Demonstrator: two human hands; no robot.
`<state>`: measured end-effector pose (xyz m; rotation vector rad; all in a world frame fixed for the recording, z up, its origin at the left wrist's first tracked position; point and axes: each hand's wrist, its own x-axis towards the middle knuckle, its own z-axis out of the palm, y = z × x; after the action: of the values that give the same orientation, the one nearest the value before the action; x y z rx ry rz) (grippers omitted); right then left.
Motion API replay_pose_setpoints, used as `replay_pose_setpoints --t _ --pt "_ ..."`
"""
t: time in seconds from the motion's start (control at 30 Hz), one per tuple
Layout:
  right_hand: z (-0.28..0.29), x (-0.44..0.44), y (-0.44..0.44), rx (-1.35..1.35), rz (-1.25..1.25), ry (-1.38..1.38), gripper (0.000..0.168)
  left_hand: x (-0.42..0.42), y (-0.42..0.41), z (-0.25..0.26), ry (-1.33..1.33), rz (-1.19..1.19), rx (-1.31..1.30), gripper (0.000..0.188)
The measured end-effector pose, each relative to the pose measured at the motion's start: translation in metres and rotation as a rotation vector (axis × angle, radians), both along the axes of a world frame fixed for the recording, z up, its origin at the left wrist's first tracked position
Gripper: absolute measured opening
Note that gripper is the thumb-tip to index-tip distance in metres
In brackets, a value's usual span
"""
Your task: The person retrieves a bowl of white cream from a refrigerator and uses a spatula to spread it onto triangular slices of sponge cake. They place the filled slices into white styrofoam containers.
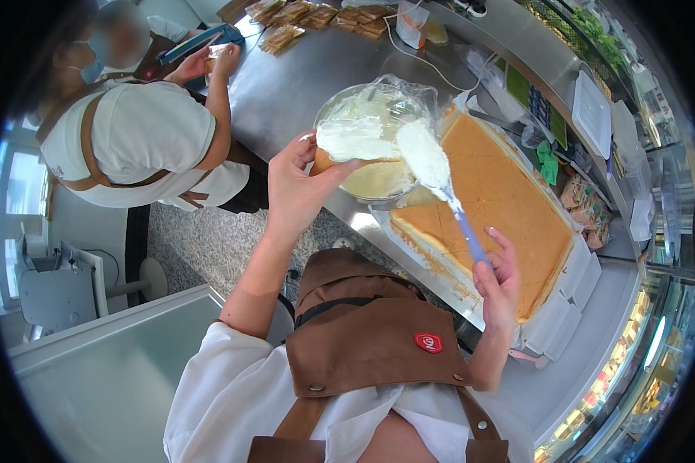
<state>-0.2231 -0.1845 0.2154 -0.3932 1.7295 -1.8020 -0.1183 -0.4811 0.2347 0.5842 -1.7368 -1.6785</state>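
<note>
A piece of sponge cake (352, 139), its upper face coated with white cream, is pinched between the thumb and fingers of my left hand (299, 179). My right hand (500, 278) grips the purple handle of a spatula (469, 234). Thick white cream covers the spatula's blade, close to the right end of the piece. Below both stands a round metal bowl (376, 195) of pale cream, partly under clear plastic film (408, 92). To the right lies a large golden sheet of sponge cake (498, 214), scored into sections, on white paper.
Two people in white shirts and brown aprons are at the left; one person's hands (214, 61) hold a small packet by a blue device (200, 43). Wrapped packets (301, 17) lie along the steel table's (266, 92) back. A white cable (420, 58) crosses it. A shelf (556, 63) borders the right.
</note>
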Motion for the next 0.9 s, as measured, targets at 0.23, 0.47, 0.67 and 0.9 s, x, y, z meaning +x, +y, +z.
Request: replay_pose_setpoints --t 0.23,0.47,0.67,0.9 --pt "0.004 0.012 -0.019 -0.149 0.059 -0.162 0.052 0.001 0.001 0.000 0.014 -0.016 0.037 0.036" --pt "0.001 0.021 -0.029 -0.238 0.116 -0.351 0.050 0.001 0.005 0.003 -0.001 -0.054 0.034 0.037" --pt "0.004 0.032 -0.041 -0.265 0.160 -0.377 0.051 0.000 0.003 -0.009 0.038 -0.015 -0.064 0.039" --pt "0.007 0.026 -0.038 -0.342 0.215 -0.346 0.056 0.007 -0.002 -0.013 0.043 0.011 -0.044 0.037"
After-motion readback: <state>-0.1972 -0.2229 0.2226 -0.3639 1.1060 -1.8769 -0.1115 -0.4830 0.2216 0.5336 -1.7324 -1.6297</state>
